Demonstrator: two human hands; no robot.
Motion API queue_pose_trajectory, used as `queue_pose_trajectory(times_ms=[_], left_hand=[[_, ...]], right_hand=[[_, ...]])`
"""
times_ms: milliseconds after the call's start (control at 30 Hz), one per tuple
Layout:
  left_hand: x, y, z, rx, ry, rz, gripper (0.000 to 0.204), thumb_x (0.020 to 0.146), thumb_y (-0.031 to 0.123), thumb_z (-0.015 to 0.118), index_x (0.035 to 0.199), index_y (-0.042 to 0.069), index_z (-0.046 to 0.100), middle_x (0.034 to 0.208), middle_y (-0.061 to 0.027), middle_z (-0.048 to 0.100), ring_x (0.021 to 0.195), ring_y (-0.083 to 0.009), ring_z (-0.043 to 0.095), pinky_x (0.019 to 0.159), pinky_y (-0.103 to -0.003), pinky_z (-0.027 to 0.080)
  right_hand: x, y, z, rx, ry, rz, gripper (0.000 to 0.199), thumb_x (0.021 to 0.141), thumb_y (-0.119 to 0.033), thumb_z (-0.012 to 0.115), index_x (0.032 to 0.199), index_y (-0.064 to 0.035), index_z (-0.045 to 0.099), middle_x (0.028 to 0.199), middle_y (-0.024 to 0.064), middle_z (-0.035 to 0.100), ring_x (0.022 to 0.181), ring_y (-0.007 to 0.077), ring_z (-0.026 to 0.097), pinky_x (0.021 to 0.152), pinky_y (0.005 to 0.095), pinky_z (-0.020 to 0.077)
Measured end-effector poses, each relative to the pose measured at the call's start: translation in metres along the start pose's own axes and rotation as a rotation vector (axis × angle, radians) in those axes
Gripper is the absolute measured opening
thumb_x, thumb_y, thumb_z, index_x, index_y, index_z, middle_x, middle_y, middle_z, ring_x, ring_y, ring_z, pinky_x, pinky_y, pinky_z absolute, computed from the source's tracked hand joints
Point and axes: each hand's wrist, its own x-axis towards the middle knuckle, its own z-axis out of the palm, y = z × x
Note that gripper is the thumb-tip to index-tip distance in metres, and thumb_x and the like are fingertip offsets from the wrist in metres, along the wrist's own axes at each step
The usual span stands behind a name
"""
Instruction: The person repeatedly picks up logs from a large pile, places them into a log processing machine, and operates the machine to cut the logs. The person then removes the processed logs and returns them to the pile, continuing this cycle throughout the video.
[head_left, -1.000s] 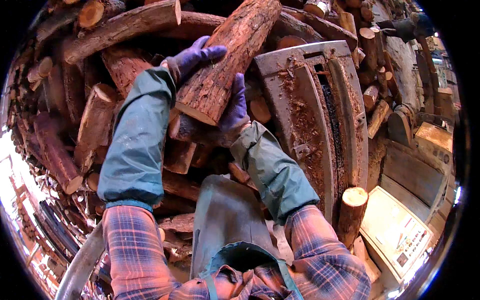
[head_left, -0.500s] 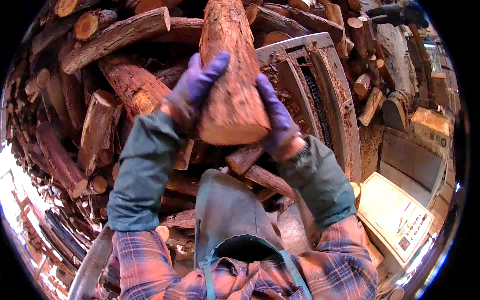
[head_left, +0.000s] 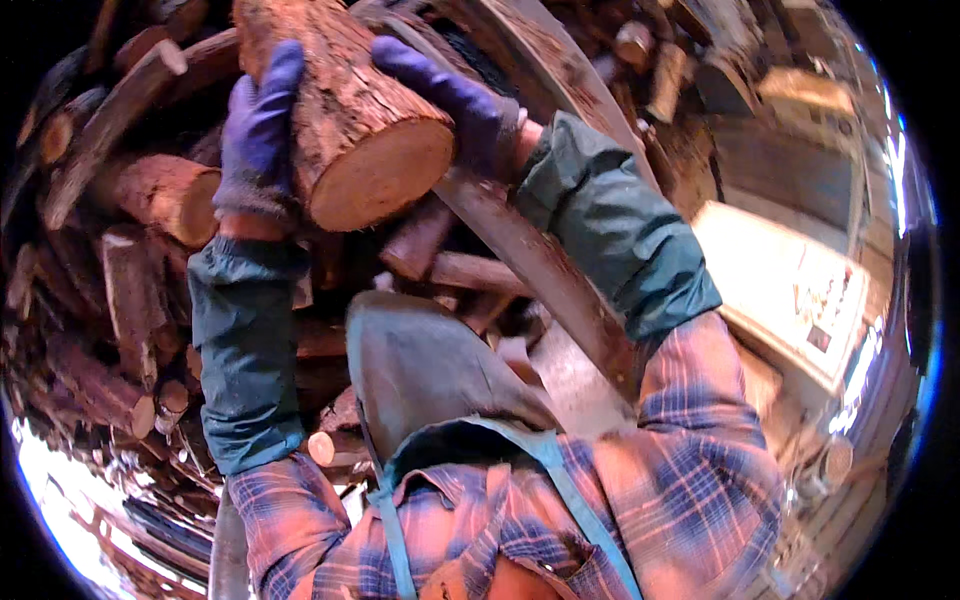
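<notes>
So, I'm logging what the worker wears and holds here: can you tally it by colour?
Purple gloves: 2, on the left hand and the right hand
Green sleeve covers: 2
Reddish-brown log held: 1
Total: 5

A woodpile (head_left: 120, 260) fills the left, cut ends facing out. A rusty curved metal frame (head_left: 540, 270) crosses the middle. On the right, pale boards (head_left: 790, 290) catch bright light, possibly daylight. Glare along the lower left edge.

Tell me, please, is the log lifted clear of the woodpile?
Yes: the log is held up between left hand and right hand, above the woodpile.
</notes>
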Motion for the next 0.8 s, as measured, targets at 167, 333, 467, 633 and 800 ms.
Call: queue_pose_trajectory(times_ms=[167, 333, 467, 633, 800], left_hand=[[-0.079, -0.019, 0.083, -0.009, -0.109, 0.203, 0.050, 0.095, 0.036, 0.068, 0.128, 0.002, 0.052, 0.120, -0.0120, 0.062, 0.104, -0.0205, 0.063, 0.091, -0.032, 0.052], [-0.177, -0.078, 0.219, -0.244, -0.040, 0.162, 0.089, 0.097, 0.039, 0.065, 0.156, 0.002, 0.010, 0.136, -0.0169, 0.051, 0.125, -0.0231, 0.051, 0.106, -0.035, 0.039], [-0.240, -0.228, 0.240, 0.205, -0.141, 0.189, 0.068, 0.096, 0.036, 0.064, 0.144, 0.000, 0.032, 0.128, -0.0231, 0.057, 0.119, -0.0323, 0.056, 0.102, -0.041, 0.044], [-0.372, -0.312, 0.226, 0.737, -0.943, 0.108, 0.034, 0.090, 0.027, 0.065, 0.120, 0.013, 0.067, 0.108, -0.0163, 0.070, 0.093, -0.0345, 0.068, 0.084, -0.044, 0.054], [-0.471, -0.327, 0.190, 0.877, -0.958, -0.210, 0.036, 0.092, 0.032, 0.062, 0.122, 0.013, 0.067, 0.100, -0.0177, 0.071, 0.096, -0.0339, 0.067, 0.078, -0.048, 0.052]], right_hand=[[-0.060, -0.145, 0.001, 0.489, 0.234, 0.492, 0.048, 0.099, -0.034, 0.062, 0.136, -0.0040, 0.055, 0.131, 0.0066, 0.062, 0.116, 0.0117, 0.062, 0.101, 0.0268, 0.0513], [-0.189, -0.215, -0.074, -0.146, 0.118, 0.556, 0.062, 0.101, -0.045, 0.056, 0.142, 0.0007, 0.047, 0.130, 0.0078, 0.060, 0.117, 0.0134, 0.057, 0.103, 0.0302, 0.0465], [-0.282, -0.217, -0.112, -0.350, 0.110, 0.624, 0.082, 0.089, -0.052, 0.068, 0.149, -0.0032, 0.039, 0.135, 0.0115, 0.056, 0.126, 0.0194, 0.051, 0.108, 0.0342, 0.0407], [-0.406, -0.036, -0.104, -1.242, 0.510, 0.548, 0.095, 0.075, -0.055, 0.077, 0.146, -0.0042, 0.040, 0.136, 0.0259, 0.053, 0.127, 0.0378, 0.052, 0.106, 0.0418, 0.0420], [-0.423, -0.051, -0.079, -0.852, 0.383, 0.471, 0.091, 0.074, -0.049, 0.078, 0.142, 0.0010, 0.044, 0.137, 0.0224, 0.055, 0.127, 0.0362, 0.053, 0.108, 0.0428, 0.0416]])
